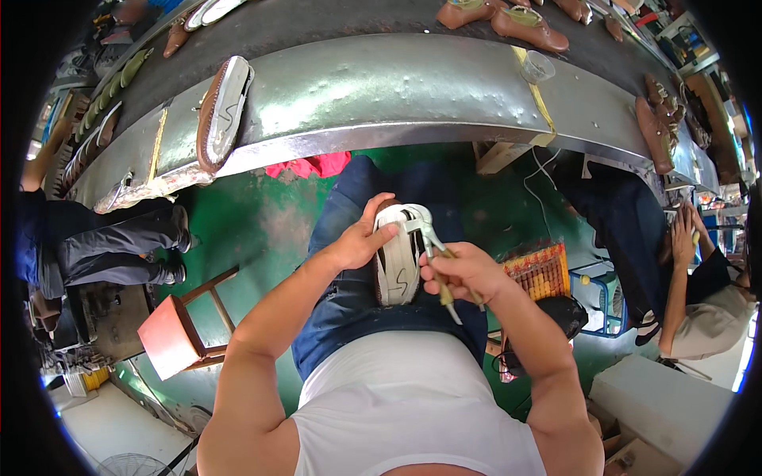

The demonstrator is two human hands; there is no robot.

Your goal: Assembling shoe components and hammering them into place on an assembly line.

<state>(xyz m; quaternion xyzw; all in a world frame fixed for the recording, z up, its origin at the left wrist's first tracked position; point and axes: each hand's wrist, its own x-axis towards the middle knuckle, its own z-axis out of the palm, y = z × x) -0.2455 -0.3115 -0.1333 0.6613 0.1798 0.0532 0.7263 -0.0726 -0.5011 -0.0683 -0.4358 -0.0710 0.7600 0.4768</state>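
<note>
A shoe upper on its last rests sole up on my lap, its toe pointing away from me. Its pale underside carries a dark pen mark, and loose white edging stands up around the toe. My left hand grips the toe from the left, thumb pressed on the white edging. In my right hand is a pair of lasting pincers with yellowish handles. The metal jaws lie at the right of the toe, against the white edging. Whether the jaws are closed on it, I cannot tell.
Ahead runs a metal-topped bench with another sole-up shoe at its edge. Brown shoes lie on the dark belt beyond. A stool stands left. Co-workers sit at both sides; one co-worker's hands show at the right.
</note>
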